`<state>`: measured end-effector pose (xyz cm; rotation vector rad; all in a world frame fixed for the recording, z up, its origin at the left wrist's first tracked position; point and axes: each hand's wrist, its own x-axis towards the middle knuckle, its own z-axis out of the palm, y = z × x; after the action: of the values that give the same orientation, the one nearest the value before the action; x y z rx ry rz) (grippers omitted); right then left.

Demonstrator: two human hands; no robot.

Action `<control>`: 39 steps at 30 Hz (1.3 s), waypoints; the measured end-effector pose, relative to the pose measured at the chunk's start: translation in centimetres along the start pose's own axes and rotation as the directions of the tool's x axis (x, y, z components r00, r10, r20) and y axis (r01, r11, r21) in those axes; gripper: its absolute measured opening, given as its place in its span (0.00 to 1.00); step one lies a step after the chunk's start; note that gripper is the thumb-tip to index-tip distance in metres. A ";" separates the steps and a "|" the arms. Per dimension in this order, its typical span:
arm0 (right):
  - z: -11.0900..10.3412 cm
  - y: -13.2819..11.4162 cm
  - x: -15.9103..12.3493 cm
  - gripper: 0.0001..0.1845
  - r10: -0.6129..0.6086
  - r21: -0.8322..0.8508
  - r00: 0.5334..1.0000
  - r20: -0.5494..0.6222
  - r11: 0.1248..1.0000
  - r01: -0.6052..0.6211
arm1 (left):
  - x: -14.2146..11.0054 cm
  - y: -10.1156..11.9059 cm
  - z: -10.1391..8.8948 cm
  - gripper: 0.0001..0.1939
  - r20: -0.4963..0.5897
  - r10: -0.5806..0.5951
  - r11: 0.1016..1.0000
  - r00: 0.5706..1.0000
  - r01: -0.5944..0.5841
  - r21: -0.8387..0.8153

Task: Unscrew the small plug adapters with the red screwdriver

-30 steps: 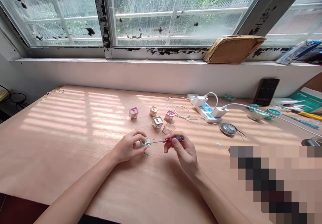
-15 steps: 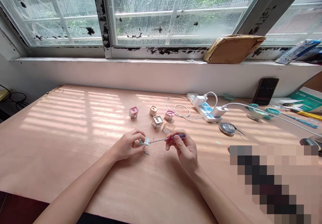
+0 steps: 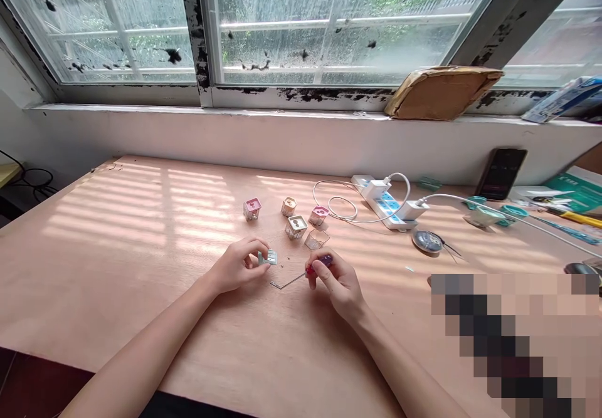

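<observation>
as the right hand [image 3: 335, 286] holds it, the screwdriver [image 3: 292, 279] points down-left

two hands [image 3: 237, 267], one screwdriver [image 3: 321, 263], six square casings [image 3: 296, 227]

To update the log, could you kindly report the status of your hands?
Left hand holding small white plastic part; right hand gripping red-purple screwdriver; clear square shell just ahead.

Hands [image 3: 237, 266] [image 3: 336, 286], screwdriver [image 3: 322, 262], small plug casing [image 3: 269, 257], plywood desk [image 3: 117, 292]
</observation>
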<state>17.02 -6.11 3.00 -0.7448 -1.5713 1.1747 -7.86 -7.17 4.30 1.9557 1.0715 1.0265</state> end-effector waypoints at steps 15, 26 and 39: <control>0.1 0.8 0.3 0.16 0.021 -0.143 1.000 -0.022 0.989 -0.024 | -0.2 0.7 0.5 0.06 0.193 -0.192 0.972 0.962 0.213 -0.095; 0.5 1.3 0.6 0.19 0.109 -0.023 0.994 -0.009 0.994 -0.109 | -0.4 -0.2 0.8 0.11 0.230 -0.206 0.879 0.951 0.283 -0.383; 0.4 0.6 0.6 0.22 0.067 -0.035 0.996 -0.065 0.997 -0.069 | 0.1 -0.1 0.5 0.13 0.106 -0.179 0.956 0.978 0.198 -0.214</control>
<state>16.37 -5.54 2.66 -0.8580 -1.5284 1.1629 -7.45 -7.16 4.04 1.6674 1.0257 0.9082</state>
